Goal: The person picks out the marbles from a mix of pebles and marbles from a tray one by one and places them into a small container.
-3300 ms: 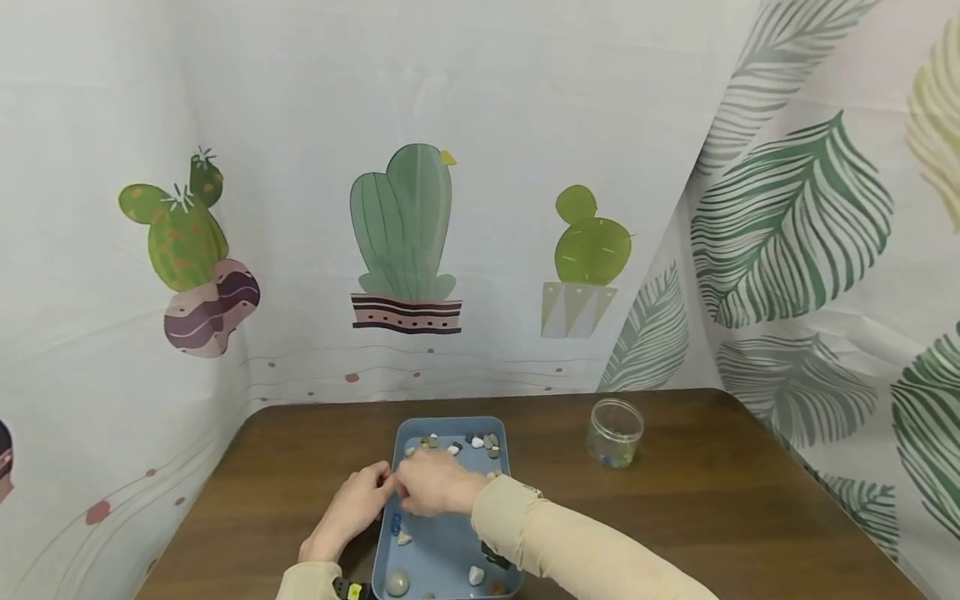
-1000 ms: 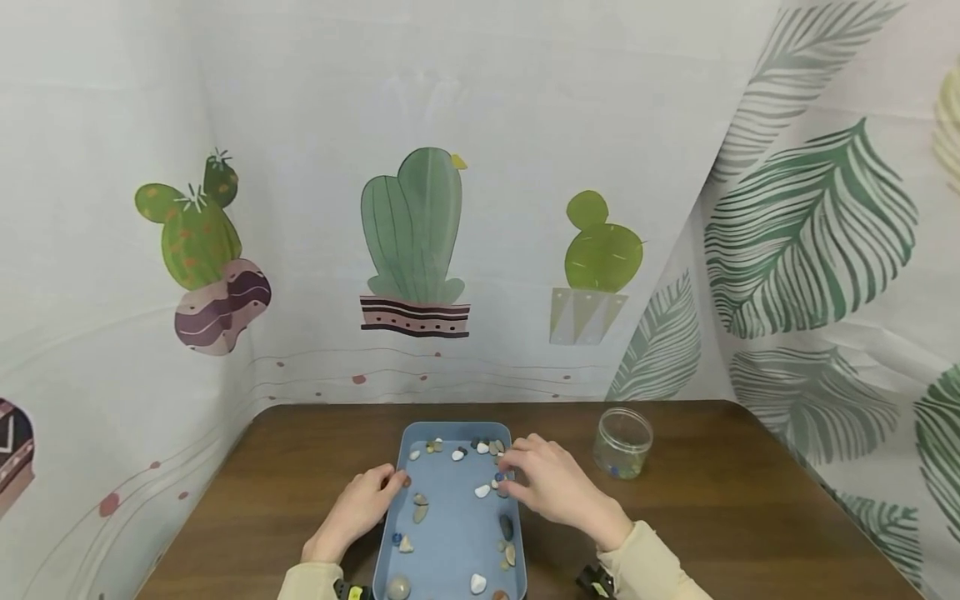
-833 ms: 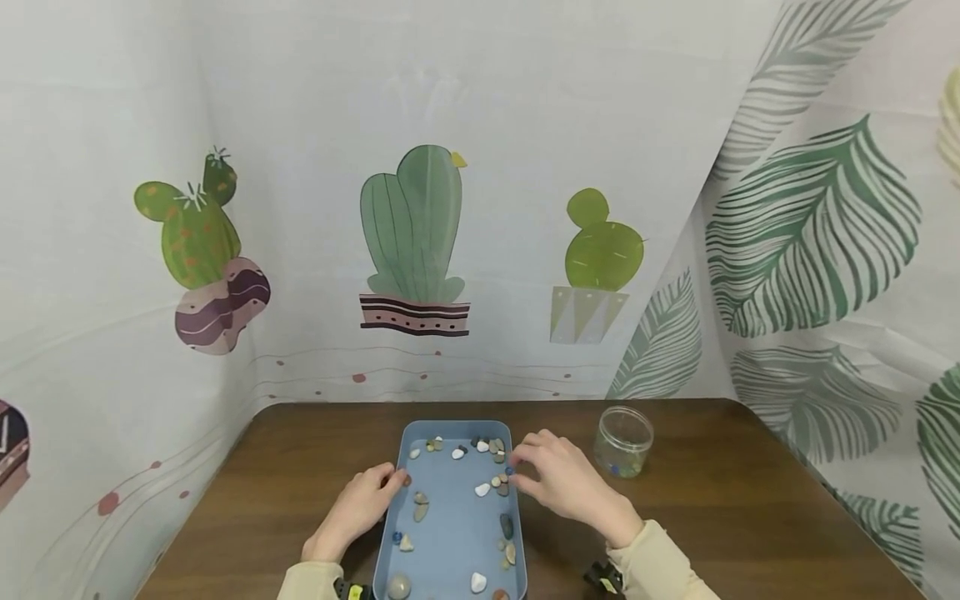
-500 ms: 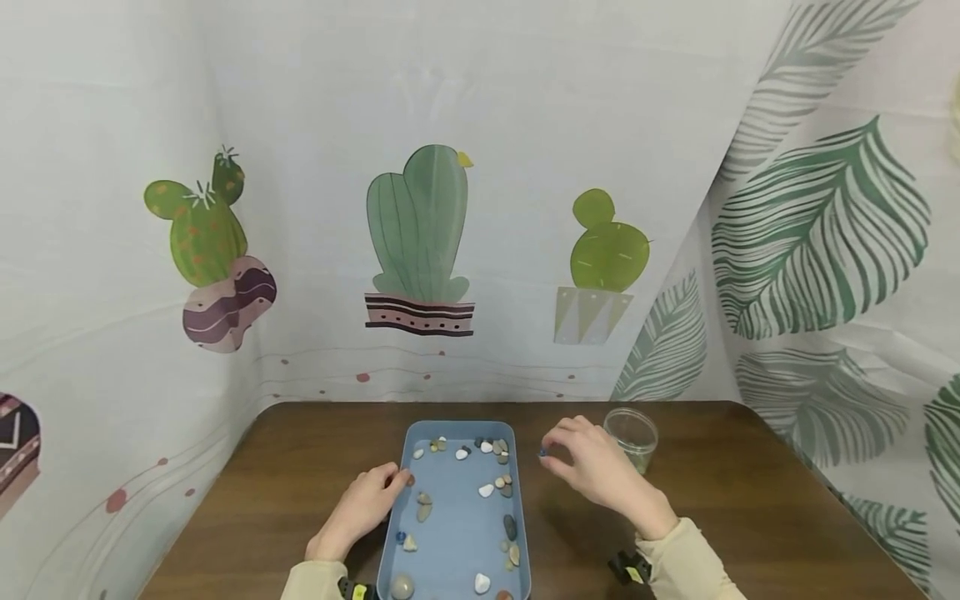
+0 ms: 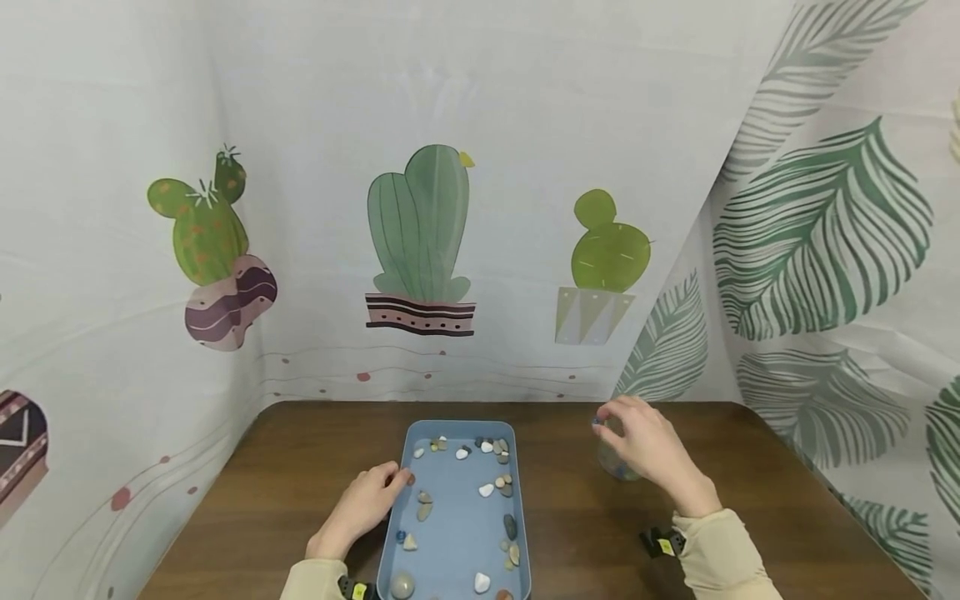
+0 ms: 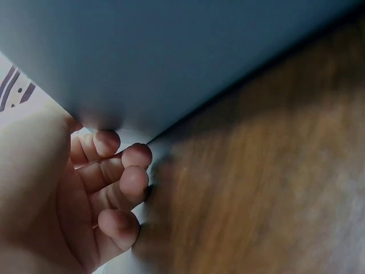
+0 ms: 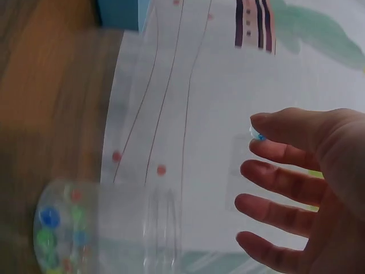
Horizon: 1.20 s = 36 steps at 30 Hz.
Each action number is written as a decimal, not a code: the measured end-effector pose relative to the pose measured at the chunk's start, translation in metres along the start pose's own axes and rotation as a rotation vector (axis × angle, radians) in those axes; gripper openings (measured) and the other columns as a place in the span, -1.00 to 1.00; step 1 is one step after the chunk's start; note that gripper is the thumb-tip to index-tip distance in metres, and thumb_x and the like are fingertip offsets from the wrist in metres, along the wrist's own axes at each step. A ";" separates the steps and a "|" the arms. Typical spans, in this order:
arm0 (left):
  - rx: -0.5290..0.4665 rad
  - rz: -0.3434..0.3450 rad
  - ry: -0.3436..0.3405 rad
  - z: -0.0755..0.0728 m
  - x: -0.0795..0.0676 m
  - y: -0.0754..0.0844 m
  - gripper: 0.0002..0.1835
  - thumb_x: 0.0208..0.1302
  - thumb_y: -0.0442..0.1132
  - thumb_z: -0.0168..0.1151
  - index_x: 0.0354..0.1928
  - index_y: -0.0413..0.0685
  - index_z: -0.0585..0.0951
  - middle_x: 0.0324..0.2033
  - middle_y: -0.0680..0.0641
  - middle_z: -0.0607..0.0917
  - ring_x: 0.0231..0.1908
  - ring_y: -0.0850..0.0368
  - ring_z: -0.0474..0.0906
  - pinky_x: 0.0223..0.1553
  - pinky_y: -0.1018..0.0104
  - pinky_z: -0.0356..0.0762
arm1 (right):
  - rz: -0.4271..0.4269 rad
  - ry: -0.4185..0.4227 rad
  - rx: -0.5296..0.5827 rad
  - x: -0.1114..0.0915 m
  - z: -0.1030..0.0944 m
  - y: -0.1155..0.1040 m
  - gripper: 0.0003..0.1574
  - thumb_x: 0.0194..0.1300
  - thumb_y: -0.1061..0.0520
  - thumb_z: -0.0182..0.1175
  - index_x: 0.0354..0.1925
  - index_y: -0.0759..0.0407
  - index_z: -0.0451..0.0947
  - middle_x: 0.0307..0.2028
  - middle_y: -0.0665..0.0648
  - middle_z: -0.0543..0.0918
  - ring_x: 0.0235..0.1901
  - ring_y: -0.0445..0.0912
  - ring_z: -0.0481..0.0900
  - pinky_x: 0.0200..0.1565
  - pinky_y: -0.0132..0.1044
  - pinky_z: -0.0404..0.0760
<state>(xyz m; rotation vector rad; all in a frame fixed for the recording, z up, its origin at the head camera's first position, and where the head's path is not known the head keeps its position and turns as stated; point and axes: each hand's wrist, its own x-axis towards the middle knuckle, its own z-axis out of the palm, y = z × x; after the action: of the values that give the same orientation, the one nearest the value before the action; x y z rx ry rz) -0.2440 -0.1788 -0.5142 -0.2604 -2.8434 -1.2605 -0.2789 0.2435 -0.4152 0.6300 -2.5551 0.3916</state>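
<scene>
My right hand (image 5: pixel 654 446) pinches a small blue marble (image 5: pixel 597 421) between thumb and index finger, level with the top of the clear jar (image 5: pixel 617 468). In the right wrist view the marble (image 7: pixel 256 133) shows at the fingertips, the other fingers spread below. The jar (image 7: pixel 122 222) there holds several coloured marbles. My left hand (image 5: pixel 363 502) grips the left rim of the blue tray (image 5: pixel 457 554), thumb at the edge. In the left wrist view its curled fingers (image 6: pixel 136 181) lie along the tray's outer wall (image 6: pixel 171 63).
Pebbles lie in groups around the tray, among them white stones (image 5: pixel 482 582), a dark stone (image 5: pixel 510 526) and a round grey stone (image 5: pixel 402 585). Another blue marble (image 5: pixel 401 536) sits near the tray's left wall. The brown table (image 5: pixel 570 533) meets a cactus-print curtain (image 5: pixel 495 250) behind.
My right hand has gone from inside the tray to its right side, picked up the blue marble there, and carried it right to the jar. The left hand stays at the tray's left rim.
</scene>
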 end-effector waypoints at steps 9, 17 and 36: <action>0.001 0.011 0.005 0.001 0.001 0.002 -0.70 0.50 -0.02 0.02 -0.38 0.03 0.58 -0.70 0.07 0.46 -0.69 0.18 0.42 -0.67 0.33 0.32 | 0.087 -0.003 -0.051 -0.006 -0.003 0.034 -0.84 0.19 0.12 0.38 -0.28 0.13 0.63 -0.15 0.21 0.66 -0.12 0.20 0.55 -0.27 0.14 0.51; -0.004 0.011 0.005 0.001 0.002 0.002 -0.69 0.49 -0.03 0.02 -0.38 0.01 0.57 -0.69 0.07 0.46 -0.69 0.18 0.42 -0.67 0.33 0.32 | 0.124 0.008 -0.060 -0.010 0.000 0.049 -0.82 0.16 0.11 0.39 -0.28 0.16 0.63 -0.17 0.24 0.65 -0.15 0.21 0.56 -0.27 0.19 0.49; -0.008 0.002 -0.004 0.000 0.000 0.001 -0.71 0.49 -0.02 0.03 -0.33 0.01 0.60 -0.68 0.08 0.50 -0.66 0.19 0.44 -0.64 0.33 0.35 | 0.171 -0.023 -0.058 -0.013 0.015 0.065 -0.80 0.21 0.09 0.35 -0.24 0.17 0.63 -0.11 0.25 0.63 -0.13 0.23 0.53 -0.26 0.20 0.47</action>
<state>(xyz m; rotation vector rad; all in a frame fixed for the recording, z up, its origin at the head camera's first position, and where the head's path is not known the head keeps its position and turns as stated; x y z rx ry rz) -0.2436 -0.1778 -0.5136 -0.2663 -2.8415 -1.2730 -0.3072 0.2984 -0.4443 0.3988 -2.6413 0.3679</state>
